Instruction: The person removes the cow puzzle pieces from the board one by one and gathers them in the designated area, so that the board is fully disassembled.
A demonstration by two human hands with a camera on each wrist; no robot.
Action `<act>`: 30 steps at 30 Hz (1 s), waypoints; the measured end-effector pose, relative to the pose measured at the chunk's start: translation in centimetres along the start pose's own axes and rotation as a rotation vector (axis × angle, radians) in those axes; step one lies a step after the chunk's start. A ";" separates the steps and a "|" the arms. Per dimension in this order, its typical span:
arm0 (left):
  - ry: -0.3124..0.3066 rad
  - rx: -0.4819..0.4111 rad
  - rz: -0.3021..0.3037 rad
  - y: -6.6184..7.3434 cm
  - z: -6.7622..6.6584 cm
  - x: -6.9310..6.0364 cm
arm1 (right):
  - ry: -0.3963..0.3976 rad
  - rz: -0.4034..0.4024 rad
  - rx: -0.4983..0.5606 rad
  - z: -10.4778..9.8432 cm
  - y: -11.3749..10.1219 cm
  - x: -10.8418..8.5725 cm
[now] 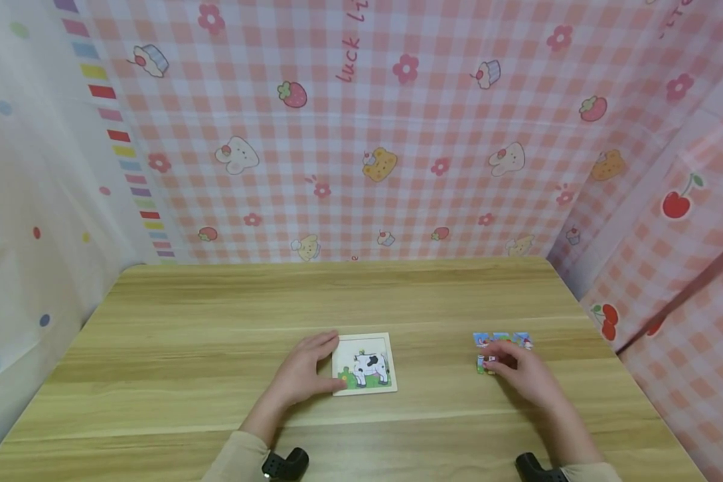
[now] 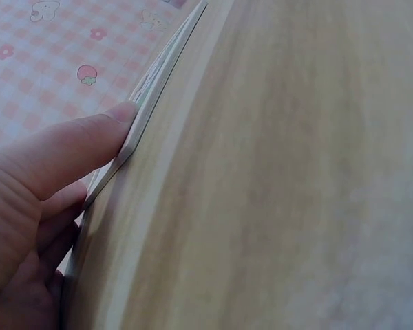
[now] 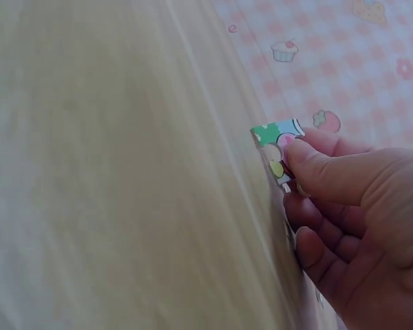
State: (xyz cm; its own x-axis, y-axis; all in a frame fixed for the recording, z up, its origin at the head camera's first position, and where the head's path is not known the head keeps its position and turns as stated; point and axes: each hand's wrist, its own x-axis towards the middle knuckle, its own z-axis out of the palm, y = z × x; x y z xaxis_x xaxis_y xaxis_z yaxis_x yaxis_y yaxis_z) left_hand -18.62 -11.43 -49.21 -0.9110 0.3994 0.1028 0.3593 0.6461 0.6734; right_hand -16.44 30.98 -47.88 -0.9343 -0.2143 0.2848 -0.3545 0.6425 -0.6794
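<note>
A square wooden puzzle board (image 1: pixel 346 348) lies on the table with a cow on green grass filling its lower part; its upper part is bare white. My left hand (image 1: pixel 304 368) holds the board by its left side, thumb at the lower-left corner and fingers at the upper-left. In the left wrist view, the thumb presses on the light wooden rim (image 2: pixel 148 113). My right hand (image 1: pixel 527 378) pinches a small colourful puzzle piece (image 3: pixel 268 134) between thumb and fingers. Several other puzzle pieces (image 1: pixel 480 339) lie around that hand, some partly hidden behind it.
The wood-grain table (image 1: pixel 277 294) carries the board near its middle and the loose pieces to the right. A pink checked curtain (image 1: pixel 337 134) hangs behind the far edge, with more cloth on both sides. Black wrist devices (image 1: pixel 286 463) sit on both wrists.
</note>
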 end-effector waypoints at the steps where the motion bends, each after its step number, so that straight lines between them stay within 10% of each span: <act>1: 0.001 0.000 -0.001 0.0 0.0 0.0 | 0.006 -0.009 -0.014 -0.1 0.1 -0.1; 30: -0.003 -0.002 -0.003 0.1 0.0 0.0 | 0.097 -0.033 -0.161 0.1 1.4 -0.2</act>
State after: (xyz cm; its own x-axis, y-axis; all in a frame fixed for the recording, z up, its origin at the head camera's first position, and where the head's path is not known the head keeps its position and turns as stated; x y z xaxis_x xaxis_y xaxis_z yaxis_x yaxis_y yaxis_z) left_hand -18.57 -11.40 -49.13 -0.9113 0.3997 0.0985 0.3562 0.6457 0.6755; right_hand -16.73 31.86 -48.93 -0.9117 -0.1703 0.3738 -0.3667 0.7475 -0.5539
